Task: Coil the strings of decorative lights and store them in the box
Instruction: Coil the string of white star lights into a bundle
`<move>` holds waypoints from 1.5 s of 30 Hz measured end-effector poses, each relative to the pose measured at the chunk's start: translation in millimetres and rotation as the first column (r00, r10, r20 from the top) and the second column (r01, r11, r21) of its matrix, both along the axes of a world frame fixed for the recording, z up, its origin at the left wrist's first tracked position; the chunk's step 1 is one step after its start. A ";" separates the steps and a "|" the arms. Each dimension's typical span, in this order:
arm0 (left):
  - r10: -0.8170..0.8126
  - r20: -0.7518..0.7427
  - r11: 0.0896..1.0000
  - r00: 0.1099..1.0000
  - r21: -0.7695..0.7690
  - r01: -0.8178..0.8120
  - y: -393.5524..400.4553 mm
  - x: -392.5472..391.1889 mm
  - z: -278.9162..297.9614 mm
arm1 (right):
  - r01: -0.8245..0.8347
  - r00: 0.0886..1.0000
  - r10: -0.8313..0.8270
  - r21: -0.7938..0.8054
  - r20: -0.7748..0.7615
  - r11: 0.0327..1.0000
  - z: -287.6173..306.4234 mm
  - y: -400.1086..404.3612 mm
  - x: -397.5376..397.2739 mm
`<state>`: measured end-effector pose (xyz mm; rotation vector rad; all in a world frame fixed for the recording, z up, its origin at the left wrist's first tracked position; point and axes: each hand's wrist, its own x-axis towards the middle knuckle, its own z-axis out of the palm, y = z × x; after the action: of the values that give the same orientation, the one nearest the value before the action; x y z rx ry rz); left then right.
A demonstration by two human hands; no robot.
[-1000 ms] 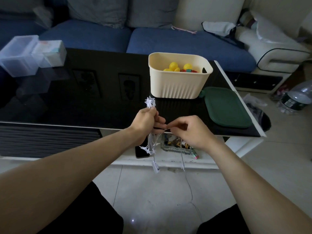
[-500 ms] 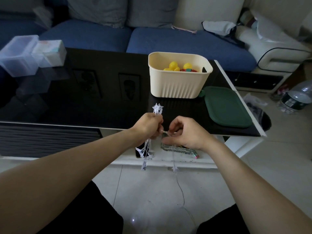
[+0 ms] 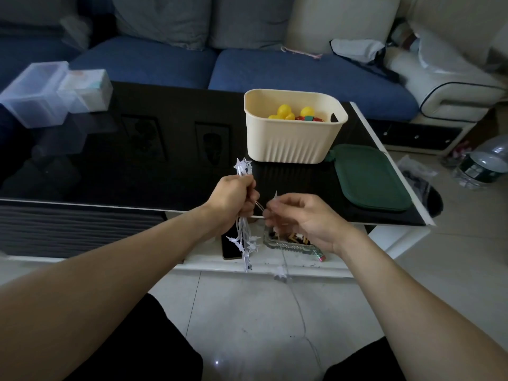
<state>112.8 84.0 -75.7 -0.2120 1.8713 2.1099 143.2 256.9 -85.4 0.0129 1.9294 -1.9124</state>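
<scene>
Left hand [image 3: 233, 198] is gripping coiled star lights [image 3: 243, 240] at the table's front edge [image 3: 110, 204]; right hand [image 3: 302, 218] is pinching the trailing wire [image 3: 298, 306] over bare floor.

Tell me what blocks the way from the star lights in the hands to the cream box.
Nothing visible does. The box stands open beyond the left hand, its green lid lying beside it. Yellow pieces already lie inside.

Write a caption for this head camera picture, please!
Left hand grips coiled star lights, right hand feeds wire, cream box waits.
</scene>
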 end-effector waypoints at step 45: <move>0.063 -0.262 0.981 0.963 -0.161 -0.107 12.0 4.4 -5.5 | 0.216 0.912 -0.107 0.241 -0.397 0.946 6.1 -32.6 13.7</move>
<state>117.2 95.9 -81.2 -0.0612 2.2362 2.1145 156.9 224.2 -79.3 -0.1260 2.5227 -1.8276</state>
